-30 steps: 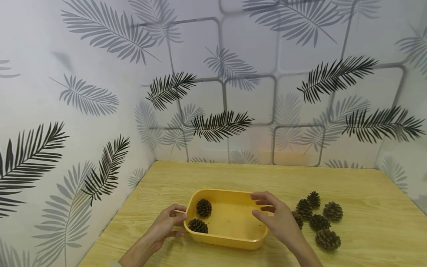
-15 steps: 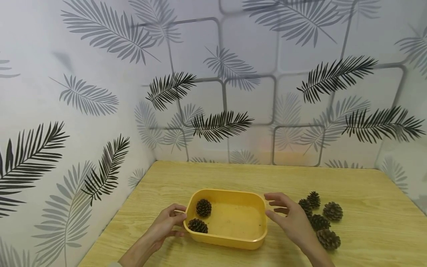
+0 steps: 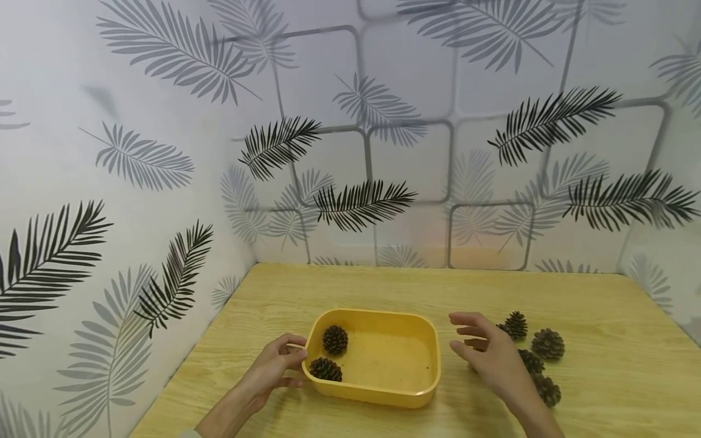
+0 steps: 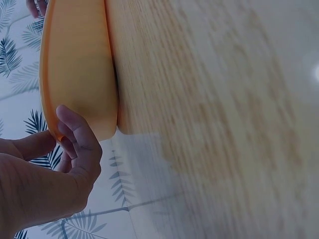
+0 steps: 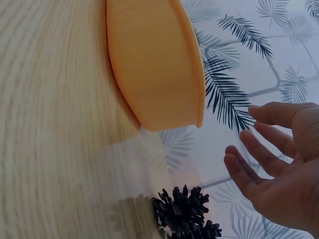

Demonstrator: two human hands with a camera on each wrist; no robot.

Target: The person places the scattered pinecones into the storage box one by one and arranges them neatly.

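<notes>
- Your right hand (image 3: 493,356) hangs in the air just beyond the tray's right end, its fingers loosely bent and apart, grasping nothing.
- Loose pinecones (image 3: 547,344) lie on the table (image 3: 613,316) to the right of that hand, partly hidden behind it and its wrist in the head view; how many the hand covers, you cannot tell.
- Of your two hands, the right is clearly the nearer to this group; your left is well apart from it, on the tray's other side.
- The yellow tray (image 3: 383,356) stands upright on the table, left of your right hand and apart from its fingertips; its long axis runs left to right, the right end slightly nearer to you.
- Your left hand (image 3: 274,363) grips the tray's left end at the rim, between thumb and fingers.
- Inside the tray, at its left end, rest a far pinecone (image 3: 335,340) and a near pinecone (image 3: 325,369).
- Brands, labels, writing: you can read none; the wall (image 3: 421,231) bears only printed leaves and rounded outlines.
</notes>
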